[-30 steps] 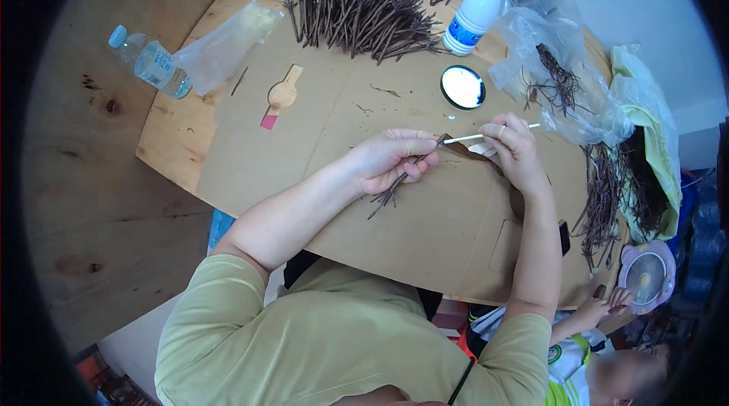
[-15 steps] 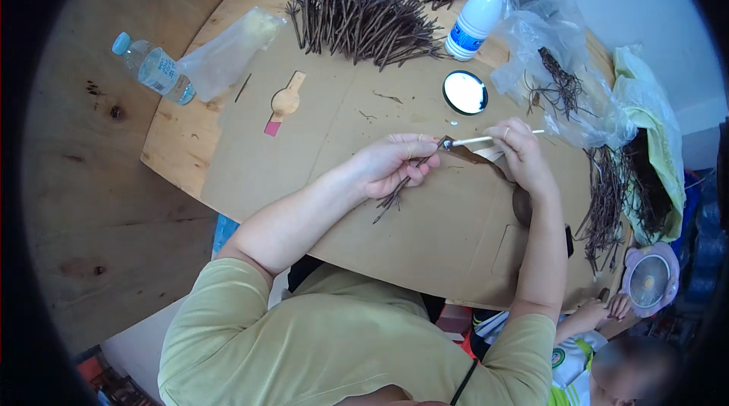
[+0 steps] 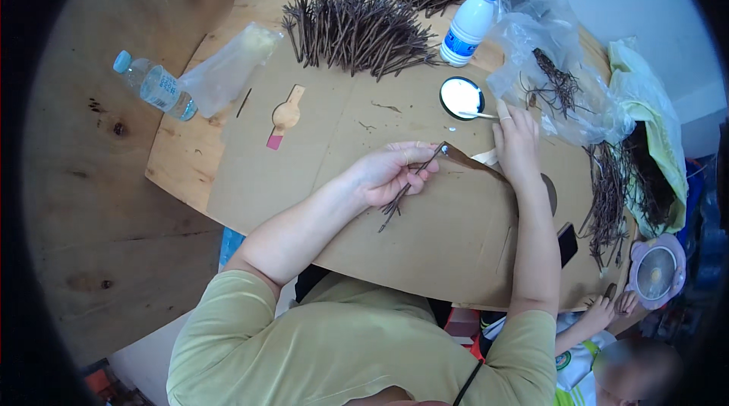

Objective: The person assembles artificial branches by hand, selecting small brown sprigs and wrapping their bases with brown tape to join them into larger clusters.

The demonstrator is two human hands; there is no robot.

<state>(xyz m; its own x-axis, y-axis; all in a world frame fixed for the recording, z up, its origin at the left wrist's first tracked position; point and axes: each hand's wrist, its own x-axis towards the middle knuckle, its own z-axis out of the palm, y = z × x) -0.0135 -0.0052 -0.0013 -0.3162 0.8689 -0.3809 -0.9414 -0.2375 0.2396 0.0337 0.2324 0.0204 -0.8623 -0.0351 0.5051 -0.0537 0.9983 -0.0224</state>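
My left hand point(image 3: 393, 173) is closed around a thin brown twig point(image 3: 394, 204) with forked lower ends. At its top sits a small white dab, and a brown strip point(image 3: 472, 162) runs from there toward my right forearm. My right hand point(image 3: 516, 142) grips a slim pale stick point(image 3: 480, 115), its tip in the white paste point(image 3: 460, 92) of a shallow black-rimmed lid point(image 3: 442, 104). A pale pointed piece point(image 3: 484, 157) shows beside the right hand; whether the hand holds it is unclear.
Cardboard point(image 3: 319, 163) covers much of the wooden table. Beyond lie bundled twigs point(image 3: 357, 34), a white bottle point(image 3: 467, 30) and plastic bags point(image 3: 531, 22). A water bottle point(image 3: 156, 85) lies left. A phone point(image 3: 566, 245), loose twigs point(image 3: 604, 193), a fan point(image 3: 654, 273) and another person's hands point(image 3: 607, 307) are right.
My right hand has drawn the stick away from the twig's top and over to the lid, dipping its tip in the white paste. My left hand keeps hold of the twig.
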